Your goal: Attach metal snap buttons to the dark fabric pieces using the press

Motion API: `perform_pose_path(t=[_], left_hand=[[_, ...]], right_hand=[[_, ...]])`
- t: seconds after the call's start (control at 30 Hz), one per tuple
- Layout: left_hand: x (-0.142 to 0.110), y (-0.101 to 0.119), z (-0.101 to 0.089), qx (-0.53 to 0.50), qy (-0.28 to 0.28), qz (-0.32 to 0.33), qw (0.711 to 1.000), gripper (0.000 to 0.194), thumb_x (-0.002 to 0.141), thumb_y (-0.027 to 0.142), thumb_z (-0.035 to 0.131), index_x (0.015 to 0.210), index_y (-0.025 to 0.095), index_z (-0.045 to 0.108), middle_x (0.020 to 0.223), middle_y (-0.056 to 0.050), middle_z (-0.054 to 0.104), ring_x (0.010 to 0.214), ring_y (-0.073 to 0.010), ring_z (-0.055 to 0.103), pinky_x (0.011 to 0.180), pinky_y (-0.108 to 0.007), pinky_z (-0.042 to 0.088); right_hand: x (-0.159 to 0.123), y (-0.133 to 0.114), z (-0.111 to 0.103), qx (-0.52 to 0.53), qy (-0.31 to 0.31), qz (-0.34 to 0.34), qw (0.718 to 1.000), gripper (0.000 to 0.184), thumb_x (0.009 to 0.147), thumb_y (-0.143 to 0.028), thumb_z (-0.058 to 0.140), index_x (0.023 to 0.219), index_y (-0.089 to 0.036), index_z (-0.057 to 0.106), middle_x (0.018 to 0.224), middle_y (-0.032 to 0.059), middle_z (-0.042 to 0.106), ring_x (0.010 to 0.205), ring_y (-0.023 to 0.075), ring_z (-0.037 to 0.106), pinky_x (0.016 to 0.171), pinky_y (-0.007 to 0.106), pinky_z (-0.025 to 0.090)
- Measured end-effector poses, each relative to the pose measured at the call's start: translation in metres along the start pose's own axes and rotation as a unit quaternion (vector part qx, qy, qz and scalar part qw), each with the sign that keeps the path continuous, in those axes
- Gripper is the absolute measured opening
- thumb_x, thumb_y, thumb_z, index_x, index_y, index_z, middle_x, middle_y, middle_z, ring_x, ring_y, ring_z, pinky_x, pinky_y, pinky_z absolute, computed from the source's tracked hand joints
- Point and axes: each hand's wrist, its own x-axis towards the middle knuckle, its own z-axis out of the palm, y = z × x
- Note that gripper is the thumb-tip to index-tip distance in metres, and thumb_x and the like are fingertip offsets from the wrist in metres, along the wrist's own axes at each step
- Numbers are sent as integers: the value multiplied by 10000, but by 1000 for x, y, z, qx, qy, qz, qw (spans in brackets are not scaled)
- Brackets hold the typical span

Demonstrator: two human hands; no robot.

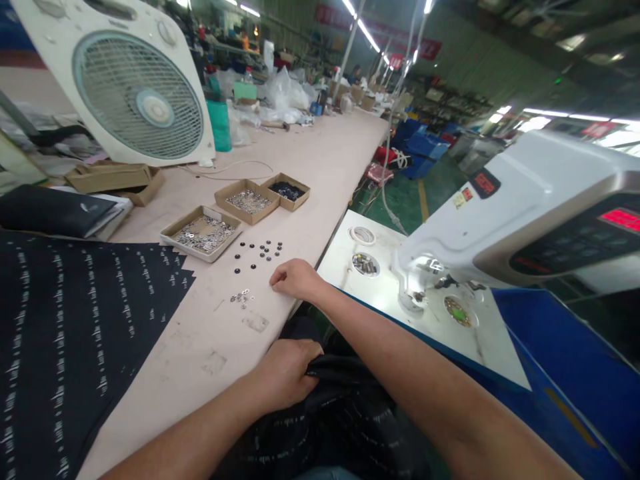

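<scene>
My left hand (287, 373) is closed on a fold of dark printed fabric (350, 417) at the table's front edge; the cloth hangs over my lap. Over the pale tabletop (315, 173), my right hand (296, 279) has its fingers curled together. Whatever is between those fingertips is hidden. Several loose black snap caps (253, 267) lie just to the left of this hand. A small cluster of silver metal snap parts (243, 298) lies nearer to me.
Open boxes hold silver parts (207, 233), small metal pieces (249, 201) and black caps (287, 190). A box fan (155, 107) stands behind them. Dark printed cloth (75, 333) covers the left side. To the right is a white press machine (525, 193) with its worktop (390, 293).
</scene>
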Motion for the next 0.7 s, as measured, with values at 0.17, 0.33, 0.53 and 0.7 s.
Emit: perform_pose_path(t=[0.17, 0.33, 0.53, 0.7], left_hand=[[-1, 1, 1, 7, 0, 0, 1000, 80, 723, 153, 554, 754, 211, 508, 780, 17, 620, 717, -148, 572, 620, -253, 332], [-3, 4, 0, 13, 0, 34, 999, 174, 737, 127, 557, 883, 218, 582, 884, 3, 653, 849, -178, 622, 745, -270, 431], [-16, 8, 4, 151, 60, 145, 976, 364, 684, 76, 539, 1021, 201, 597, 883, -30, 634, 813, -229, 587, 710, -364, 457], [-27, 28, 7, 199, 127, 306, 922, 269, 825, 99, 476, 1053, 131, 614, 804, -66, 623, 690, -229, 525, 589, -373, 404]], right_hand=[[-10, -7, -2, -57, 3, -31, 998, 209, 832, -168, 621, 938, -215, 795, 982, 35, 769, 963, 211, 671, 817, 275, 469], [-12, -17, -7, -143, 12, -43, 989, 208, 861, -182, 575, 934, -193, 769, 1020, 92, 757, 970, 252, 663, 791, 319, 464], [-78, -17, -33, -10, 85, -39, 996, 111, 897, -244, 624, 889, -206, 728, 885, 12, 741, 833, 169, 648, 701, 259, 429], [-206, -9, -31, 200, 125, 83, 968, 56, 897, -189, 642, 856, -194, 680, 772, -39, 696, 699, 106, 622, 642, 207, 438]])
